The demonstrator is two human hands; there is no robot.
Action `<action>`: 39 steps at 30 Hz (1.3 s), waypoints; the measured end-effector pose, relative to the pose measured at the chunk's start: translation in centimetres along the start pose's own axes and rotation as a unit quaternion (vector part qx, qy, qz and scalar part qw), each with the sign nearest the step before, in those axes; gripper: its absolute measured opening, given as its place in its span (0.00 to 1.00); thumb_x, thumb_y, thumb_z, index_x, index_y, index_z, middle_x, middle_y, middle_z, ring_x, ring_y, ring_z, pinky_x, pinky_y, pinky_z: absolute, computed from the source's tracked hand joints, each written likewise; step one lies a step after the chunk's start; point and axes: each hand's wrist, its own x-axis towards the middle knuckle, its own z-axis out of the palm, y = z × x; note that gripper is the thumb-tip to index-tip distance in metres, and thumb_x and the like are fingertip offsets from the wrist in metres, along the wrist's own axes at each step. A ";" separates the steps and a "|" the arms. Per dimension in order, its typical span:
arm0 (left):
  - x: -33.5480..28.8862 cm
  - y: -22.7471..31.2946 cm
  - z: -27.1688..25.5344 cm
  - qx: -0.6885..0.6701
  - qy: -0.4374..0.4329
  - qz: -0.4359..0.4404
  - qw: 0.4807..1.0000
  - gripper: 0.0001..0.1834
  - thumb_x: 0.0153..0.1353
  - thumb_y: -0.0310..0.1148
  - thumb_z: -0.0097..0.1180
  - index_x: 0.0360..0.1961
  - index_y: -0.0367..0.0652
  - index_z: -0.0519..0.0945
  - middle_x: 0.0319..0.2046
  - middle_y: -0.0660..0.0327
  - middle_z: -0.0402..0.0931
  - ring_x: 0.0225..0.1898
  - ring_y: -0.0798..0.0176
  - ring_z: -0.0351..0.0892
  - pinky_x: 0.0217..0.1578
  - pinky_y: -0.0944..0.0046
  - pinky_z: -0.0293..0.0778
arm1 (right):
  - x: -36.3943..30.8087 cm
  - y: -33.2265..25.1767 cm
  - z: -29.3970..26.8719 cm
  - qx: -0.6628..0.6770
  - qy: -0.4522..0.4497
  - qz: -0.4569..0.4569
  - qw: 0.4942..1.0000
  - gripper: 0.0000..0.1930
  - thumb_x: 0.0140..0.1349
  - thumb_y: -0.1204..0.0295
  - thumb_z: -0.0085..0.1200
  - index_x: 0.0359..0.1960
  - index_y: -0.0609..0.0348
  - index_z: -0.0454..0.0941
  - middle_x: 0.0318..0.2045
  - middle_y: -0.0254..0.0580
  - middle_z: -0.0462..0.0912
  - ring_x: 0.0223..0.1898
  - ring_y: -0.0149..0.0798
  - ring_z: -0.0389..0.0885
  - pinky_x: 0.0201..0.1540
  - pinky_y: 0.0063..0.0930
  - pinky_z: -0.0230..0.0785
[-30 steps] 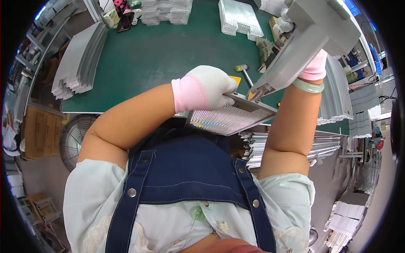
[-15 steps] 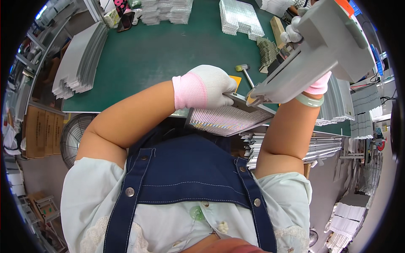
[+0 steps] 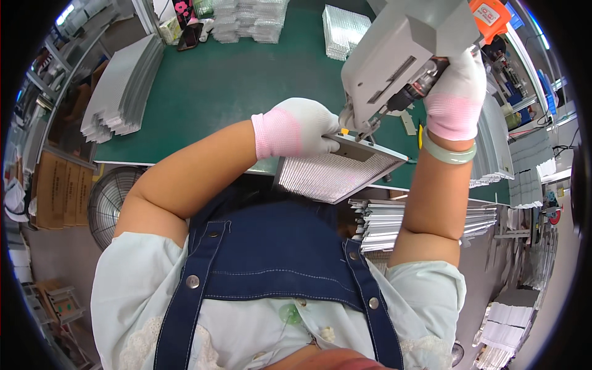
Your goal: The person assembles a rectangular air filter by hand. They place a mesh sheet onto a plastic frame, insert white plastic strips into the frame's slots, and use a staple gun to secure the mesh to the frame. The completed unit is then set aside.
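My left hand [image 3: 299, 126], in a white and pink knitted glove, pinches the upper edge of a framed panel [image 3: 336, 176] with a silvery mesh face. The panel leans at the near edge of the green bench [image 3: 203, 105]. My right hand [image 3: 459, 102], gloved alike, is wrapped round the back of a bulky grey power tool [image 3: 401, 58]; its fingertips are partly hidden. The tool's metal nose [image 3: 369, 128] points down at the panel's top edge, close to my left fingers. Whether it touches the frame, I cannot tell.
Grey panels [image 3: 120, 92] are stacked at the bench's left. Silvery mesh sheets [image 3: 250, 18] and a second stack [image 3: 345, 31] lie at the back, near a phone [image 3: 190, 37]. Metal profiles [image 3: 385, 222] lie below the bench edge; a fan [image 3: 114, 206] stands at left.
The power tool has swung left and tilted, so its nose is now over the panel's edge. My right hand has come into sight behind it. My left hand stays on the panel.
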 end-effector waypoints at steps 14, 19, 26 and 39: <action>-0.8 -0.4 0.3 0.003 0.048 0.038 0.998 0.13 0.58 0.41 0.60 0.36 0.41 0.83 0.29 0.52 0.80 0.34 0.46 0.81 0.38 0.52 0.76 | 1.7 -4.0 2.5 0.057 -0.079 -0.079 0.992 0.12 0.67 0.69 0.53 0.46 0.64 0.81 0.41 0.41 0.85 0.42 0.34 0.84 0.47 0.25 0.75; -0.7 -0.4 0.5 0.009 0.046 0.019 0.999 0.14 0.59 0.42 0.59 0.36 0.42 0.85 0.29 0.52 0.81 0.34 0.47 0.82 0.38 0.53 0.77 | 1.4 -3.9 2.6 0.088 -0.045 -0.014 0.995 0.14 0.68 0.68 0.51 0.48 0.65 0.80 0.42 0.44 0.85 0.43 0.38 0.84 0.48 0.31 0.77; -0.6 -0.7 0.6 0.002 0.066 0.034 0.997 0.14 0.58 0.42 0.60 0.39 0.42 0.84 0.27 0.50 0.80 0.31 0.45 0.81 0.35 0.52 0.77 | 1.5 -4.0 2.1 0.138 -0.157 0.128 0.969 0.17 0.68 0.65 0.51 0.50 0.65 0.79 0.43 0.46 0.85 0.42 0.41 0.84 0.47 0.34 0.78; -0.3 -0.1 0.1 -0.030 0.026 0.018 0.999 0.15 0.60 0.41 0.57 0.31 0.38 0.79 0.25 0.49 0.77 0.32 0.43 0.79 0.36 0.50 0.74 | 6.6 9.6 -6.8 0.127 -0.117 0.253 0.952 0.16 0.67 0.68 0.49 0.50 0.67 0.76 0.38 0.47 0.84 0.33 0.41 0.86 0.30 0.31 0.82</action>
